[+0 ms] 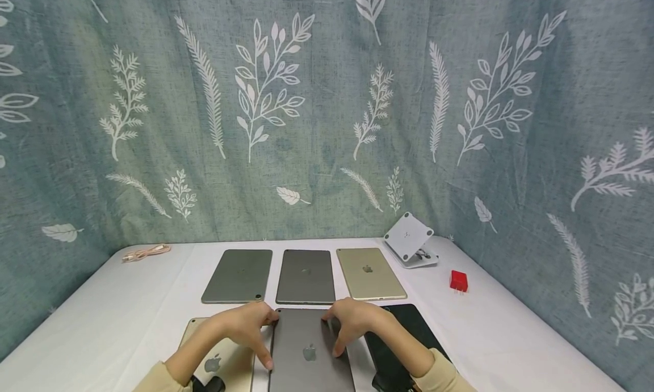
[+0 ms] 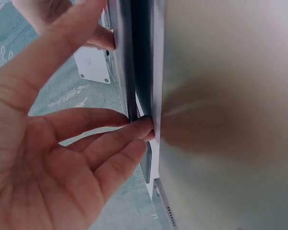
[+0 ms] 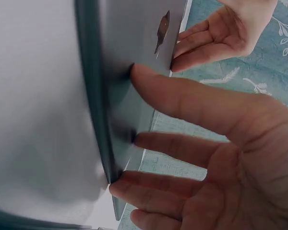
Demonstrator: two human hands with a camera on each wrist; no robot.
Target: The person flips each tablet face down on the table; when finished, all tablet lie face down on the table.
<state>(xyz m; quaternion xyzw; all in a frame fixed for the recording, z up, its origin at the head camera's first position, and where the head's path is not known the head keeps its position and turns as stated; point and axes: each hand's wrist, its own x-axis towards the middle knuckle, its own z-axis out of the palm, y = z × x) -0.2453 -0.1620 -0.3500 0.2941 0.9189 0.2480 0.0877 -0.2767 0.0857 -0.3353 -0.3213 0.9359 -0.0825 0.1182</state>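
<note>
A dark grey tablet (image 1: 306, 331) lies back up at the front middle, its apple logo facing upward. My left hand (image 1: 249, 327) is at its left edge, thumb and fingertips spread along that side. In the left wrist view the left fingertips (image 2: 143, 125) reach the tablet's thin edge. From the other side my right hand (image 1: 353, 319) touches the tablet near its right edge. The right wrist view has the thumb (image 3: 149, 86) and index fingertip on the back, other fingertips at the edge.
Under my left forearm lies a gold tablet (image 1: 232, 361); under the right, a black one (image 1: 411, 318). Behind are green-grey (image 1: 240, 273), grey (image 1: 306, 284) and gold (image 1: 370, 275) tablets. A silver stand (image 1: 409, 236), red plug (image 1: 458, 281) and coiled cable (image 1: 146, 252) sit farther out.
</note>
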